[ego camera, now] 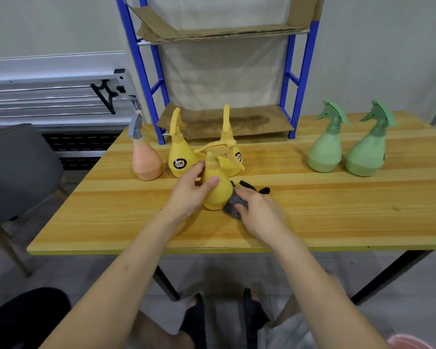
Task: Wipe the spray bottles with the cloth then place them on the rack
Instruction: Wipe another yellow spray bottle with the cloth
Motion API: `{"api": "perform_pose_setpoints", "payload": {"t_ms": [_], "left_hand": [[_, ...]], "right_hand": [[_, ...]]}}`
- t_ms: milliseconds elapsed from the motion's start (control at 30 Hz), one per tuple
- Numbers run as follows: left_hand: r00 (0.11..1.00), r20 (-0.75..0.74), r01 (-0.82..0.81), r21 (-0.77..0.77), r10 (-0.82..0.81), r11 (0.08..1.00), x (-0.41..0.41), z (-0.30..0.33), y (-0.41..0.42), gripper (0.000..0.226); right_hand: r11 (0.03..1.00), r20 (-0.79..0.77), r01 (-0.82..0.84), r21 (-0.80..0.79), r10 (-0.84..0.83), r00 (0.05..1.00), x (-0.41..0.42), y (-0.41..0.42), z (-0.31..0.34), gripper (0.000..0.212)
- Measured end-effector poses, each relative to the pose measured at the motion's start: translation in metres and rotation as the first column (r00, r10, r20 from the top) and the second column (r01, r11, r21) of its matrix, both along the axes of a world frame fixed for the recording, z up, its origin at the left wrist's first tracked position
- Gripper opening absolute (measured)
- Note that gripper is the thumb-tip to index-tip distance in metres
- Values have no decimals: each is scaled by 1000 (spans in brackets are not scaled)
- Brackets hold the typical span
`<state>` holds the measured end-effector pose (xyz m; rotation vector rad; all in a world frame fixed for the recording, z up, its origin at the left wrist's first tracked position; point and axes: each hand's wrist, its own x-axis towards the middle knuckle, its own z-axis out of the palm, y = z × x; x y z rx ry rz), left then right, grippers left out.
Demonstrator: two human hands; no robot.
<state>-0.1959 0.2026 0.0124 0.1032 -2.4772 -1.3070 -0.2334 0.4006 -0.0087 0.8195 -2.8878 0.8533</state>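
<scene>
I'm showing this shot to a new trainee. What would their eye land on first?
Probably the two hands at the table's centre: the left hand grips a yellow spray bottle while the right hand presses a grey cloth to its base. Next, two green bottles stand far right, and the blue rack behind holds no bottles.
</scene>
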Motion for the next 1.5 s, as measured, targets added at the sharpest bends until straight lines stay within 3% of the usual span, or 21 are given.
{"api": "perform_pose_setpoints", "payload": {"t_ms": [100,200,267,367,433,600,700,867,1000,1133,1200,1267,1333,1500], "left_hand": [[996,17,85,55,-86,995,3,3,-4,46],[994,51,86,116,-92,990,6,3,-8,53],[998,45,51,64,-54,997,5,-1,-8,60],[999,-12,-51,-82,50,995,1,-4,-6,48],[998,-19,-66,-82,64,994,-2,-6,-7,46],[999,17,-37,55,36,998,-3,-11,1,62],[995,-20,-97,33,98,995,-6,-12,5,70],[1000,-5,-30,80,30,996,-5,-11,-2,65],[997,28,61,133,-65,989,5,-7,-7,50],[997,51,55,79,-59,995,8,-6,-8,43],[999,45,3,20,-4,1000,7,-7,-10,49],[998,60,-12,-60,15,998,5,-12,-14,73],[998,62,-14,-84,20,996,1,-17,-16,78],[1000,8,-25,168,25,985,7,-13,-2,52]], "right_hand": [[999,15,-13,39,13,1000,-17,-5,6,48],[998,21,-18,64,17,1000,-25,-7,9,49],[998,12,-27,59,26,1000,-23,-6,9,47],[998,13,-31,48,31,999,-12,-2,7,47],[998,8,-33,47,33,999,-2,0,4,47],[1000,-25,-8,27,9,1000,15,1,-2,42],[999,-51,7,38,-5,999,14,-2,-1,36],[1000,-30,18,24,-18,999,2,-3,0,28],[999,12,-30,20,30,999,-18,-3,6,43],[999,6,-18,51,17,1000,-24,-4,10,45],[999,-8,-22,38,22,1000,-18,-4,10,42],[999,-24,-30,21,31,999,-10,-3,7,35],[1000,-47,-20,22,21,999,-1,-2,4,30],[1000,-89,10,-1,-10,996,24,-1,-3,37]]}}
